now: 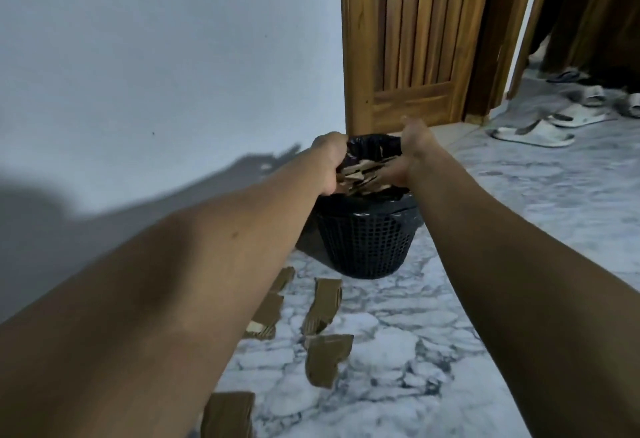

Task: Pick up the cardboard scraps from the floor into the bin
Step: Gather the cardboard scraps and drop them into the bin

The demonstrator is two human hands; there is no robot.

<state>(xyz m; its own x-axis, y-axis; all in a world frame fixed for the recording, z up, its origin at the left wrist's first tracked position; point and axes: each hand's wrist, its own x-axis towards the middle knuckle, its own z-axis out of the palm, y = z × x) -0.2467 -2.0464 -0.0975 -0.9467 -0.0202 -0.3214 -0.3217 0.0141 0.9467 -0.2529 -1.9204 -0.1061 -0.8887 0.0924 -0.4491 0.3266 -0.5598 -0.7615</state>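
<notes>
A bundle of cardboard scraps (363,174) sits over the mouth of the bin (367,240), pressed between the left hand (329,160) and right hand (410,157); the fingers are mostly hidden, so the exact grip is unclear. More loose scraps (323,306) lie on the near marble floor (415,351), partly hidden by the left arm. Sandals (535,132) lie far right by the door (412,39).

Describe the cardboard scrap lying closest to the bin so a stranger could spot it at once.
Start at the black mesh bin by the wooden door. On the marble floor just before it lies a long brown cardboard strip. Unlike its neighbours, no arm covers it.
</notes>
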